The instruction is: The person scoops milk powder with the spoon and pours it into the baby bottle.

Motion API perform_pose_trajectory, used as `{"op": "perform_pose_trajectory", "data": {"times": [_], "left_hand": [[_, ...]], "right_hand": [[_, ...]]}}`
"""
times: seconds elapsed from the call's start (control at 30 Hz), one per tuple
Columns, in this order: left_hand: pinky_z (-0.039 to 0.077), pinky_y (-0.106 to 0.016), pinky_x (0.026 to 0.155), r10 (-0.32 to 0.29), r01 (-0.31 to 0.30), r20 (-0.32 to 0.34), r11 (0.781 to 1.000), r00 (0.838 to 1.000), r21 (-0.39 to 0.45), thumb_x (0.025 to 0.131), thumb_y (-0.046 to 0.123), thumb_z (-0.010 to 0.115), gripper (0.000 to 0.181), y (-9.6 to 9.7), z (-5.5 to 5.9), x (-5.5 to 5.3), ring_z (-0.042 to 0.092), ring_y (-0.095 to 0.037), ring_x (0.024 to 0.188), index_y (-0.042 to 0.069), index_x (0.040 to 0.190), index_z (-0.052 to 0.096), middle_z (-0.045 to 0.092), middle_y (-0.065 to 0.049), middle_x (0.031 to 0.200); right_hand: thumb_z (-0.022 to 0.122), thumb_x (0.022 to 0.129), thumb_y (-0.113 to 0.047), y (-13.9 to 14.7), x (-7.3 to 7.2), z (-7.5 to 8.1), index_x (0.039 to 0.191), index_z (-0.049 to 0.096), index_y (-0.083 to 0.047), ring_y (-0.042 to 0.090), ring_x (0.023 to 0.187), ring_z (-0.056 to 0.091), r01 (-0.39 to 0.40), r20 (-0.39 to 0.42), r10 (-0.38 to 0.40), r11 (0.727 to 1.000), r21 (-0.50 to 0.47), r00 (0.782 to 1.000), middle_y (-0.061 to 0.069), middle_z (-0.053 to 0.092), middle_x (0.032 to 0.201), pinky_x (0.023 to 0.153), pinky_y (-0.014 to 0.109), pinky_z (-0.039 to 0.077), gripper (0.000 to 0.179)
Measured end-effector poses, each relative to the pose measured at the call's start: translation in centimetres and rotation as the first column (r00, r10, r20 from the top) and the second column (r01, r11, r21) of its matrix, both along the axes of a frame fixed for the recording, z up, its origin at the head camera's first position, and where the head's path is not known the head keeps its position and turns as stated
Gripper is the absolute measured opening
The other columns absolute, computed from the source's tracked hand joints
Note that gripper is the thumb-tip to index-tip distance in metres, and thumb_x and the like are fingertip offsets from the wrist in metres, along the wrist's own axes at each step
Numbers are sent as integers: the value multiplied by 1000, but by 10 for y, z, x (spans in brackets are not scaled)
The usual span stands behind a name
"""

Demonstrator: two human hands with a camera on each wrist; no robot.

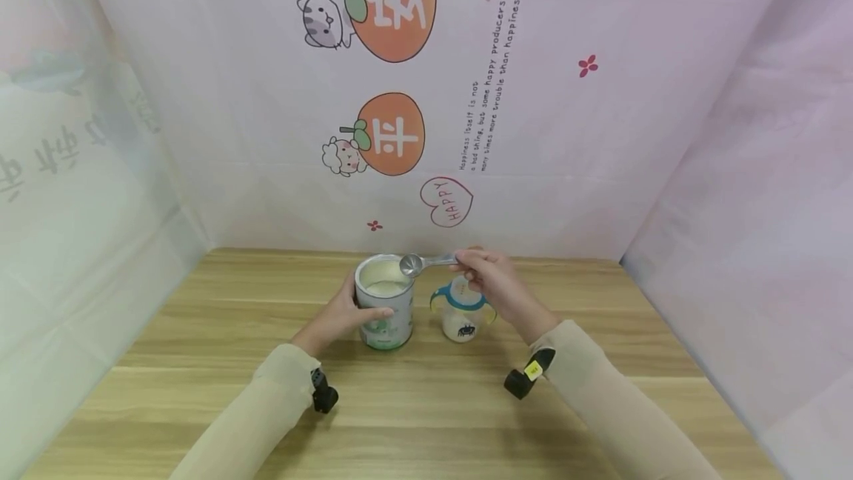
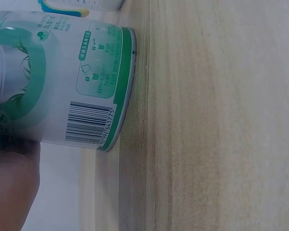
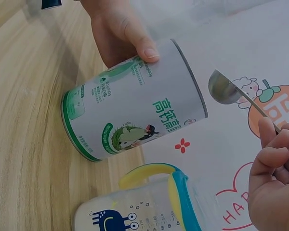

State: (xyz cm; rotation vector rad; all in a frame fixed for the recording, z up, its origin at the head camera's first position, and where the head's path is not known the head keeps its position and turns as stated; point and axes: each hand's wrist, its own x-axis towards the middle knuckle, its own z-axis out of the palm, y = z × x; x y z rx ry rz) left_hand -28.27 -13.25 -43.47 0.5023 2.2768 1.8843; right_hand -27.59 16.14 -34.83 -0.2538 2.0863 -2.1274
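The left hand [image 1: 341, 315] has fingers clasped round the tin [image 1: 395, 326], the right hand's [image 1: 498, 284] pinch the spoon [image 1: 412, 265]; best brace one, level the other.

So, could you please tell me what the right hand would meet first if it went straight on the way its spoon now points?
Most likely the can: the spoon in the right hand points toward its open top, though it might pass just above; depth is unclear.
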Motion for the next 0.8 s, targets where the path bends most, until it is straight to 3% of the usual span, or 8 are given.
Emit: {"op": "perform_pose_trajectory", "data": {"times": [0.3, 0.53, 0.63, 0.8], "left_hand": [[27, -61, 112, -1, 1, -1, 1000, 1000, -2, 80, 27, 87, 102, 0, 0, 1, 39, -33, 138, 31, 155, 18, 42, -12, 148], [26, -62, 112, -5, 5, 2, 1000, 1000, -4, 81, 28, 87, 102, -1, 0, 2, 38, -35, 138, 29, 156, 17, 40, -14, 150], [26, -62, 112, -2, 2, 8, 1000, 1000, -11, 81, 28, 87, 102, 0, 1, 3, 37, -34, 139, 28, 155, 18, 40, -15, 150], [26, -61, 113, 12, -12, 11, 1000, 1000, -18, 80, 29, 87, 102, -1, -1, 2, 36, -35, 139, 26, 155, 18, 40, -14, 149]], "right_hand": [[61, 102, -23, -8, 2, 0, 113, 70, 4, 10, 78, 45, 14, -19, -14, 1000, 13, 1000, 3, 51, 106, 62, 18, 37, 31], [61, 101, -24, -14, -2, -5, 109, 69, 8, 9, 76, 43, 12, -54, -11, 999, 34, 998, 5, 44, 110, 60, 17, 36, 34], [61, 101, -23, -17, -4, -7, 112, 68, 9, 9, 74, 43, 6, -55, -4, 999, 37, 998, 5, 47, 112, 60, 16, 37, 34], [60, 102, -24, -22, -8, -8, 116, 68, 8, 9, 69, 42, -15, -90, 22, 996, 86, 996, 2, 60, 93, 58, 17, 37, 35]]}}
